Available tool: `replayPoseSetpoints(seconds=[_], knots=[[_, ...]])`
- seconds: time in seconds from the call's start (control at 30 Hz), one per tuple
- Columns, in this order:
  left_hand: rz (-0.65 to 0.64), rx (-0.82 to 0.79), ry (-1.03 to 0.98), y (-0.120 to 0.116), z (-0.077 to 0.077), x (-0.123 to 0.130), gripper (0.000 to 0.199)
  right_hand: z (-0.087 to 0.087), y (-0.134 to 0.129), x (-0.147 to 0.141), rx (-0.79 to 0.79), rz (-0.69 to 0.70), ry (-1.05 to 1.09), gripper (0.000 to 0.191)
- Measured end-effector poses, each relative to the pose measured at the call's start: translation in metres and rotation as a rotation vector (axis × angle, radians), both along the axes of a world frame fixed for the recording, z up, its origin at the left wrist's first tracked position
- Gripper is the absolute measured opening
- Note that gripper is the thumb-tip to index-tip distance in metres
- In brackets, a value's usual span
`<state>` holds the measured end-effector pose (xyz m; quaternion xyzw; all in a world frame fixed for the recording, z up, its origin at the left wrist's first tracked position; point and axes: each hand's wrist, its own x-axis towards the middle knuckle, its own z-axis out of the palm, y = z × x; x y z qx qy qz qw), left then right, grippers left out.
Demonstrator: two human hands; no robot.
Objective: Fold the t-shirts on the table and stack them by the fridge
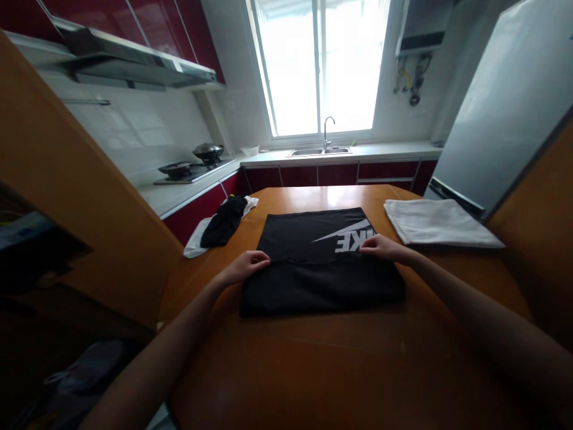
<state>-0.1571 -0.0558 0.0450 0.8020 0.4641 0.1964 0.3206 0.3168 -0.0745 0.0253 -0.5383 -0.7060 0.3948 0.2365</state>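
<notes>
A black garment (322,286) with a white printed logo lies on the wooden table (286,370), its near part folded over toward the far side. The logo appears upside down from my side. My left hand (246,266) pinches the folded edge at its left end. Near the logo, at the right part of the same edge, my right hand (384,247) has its fingers pressed together on the fabric.
At the table's right rests a folded white cloth (441,222). Crumpled black clothing (224,221) and white fabric (196,237) lie at the left edge. Beyond the table are a counter with a sink (320,151), a stove (197,172) and a fridge (514,101).
</notes>
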Motion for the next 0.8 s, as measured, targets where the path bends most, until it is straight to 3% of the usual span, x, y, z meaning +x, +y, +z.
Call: replayPoseSetpoints(seconds=[0.17, 0.33, 0.53, 0.8], knots=[[-0.014, 0.011, 0.006, 0.010, 0.014, -0.001, 0.036, 0.007, 0.005, 0.015, 0.049, 0.005, 0.072, 0.035], [0.019, 0.098, 0.003, 0.044, 0.022, 0.005, 0.035, 0.020, 0.030, 0.020, 0.135, -0.059, 0.064, 0.034], [0.073, 0.153, 0.020, 0.075, 0.007, 0.010, 0.029, 0.011, 0.067, 0.012, 0.147, -0.099, 0.024, 0.030], [0.097, 0.186, 0.012, 0.075, -0.009, 0.012, 0.027, -0.001, 0.076, 0.012, 0.115, -0.094, 0.018, 0.027]])
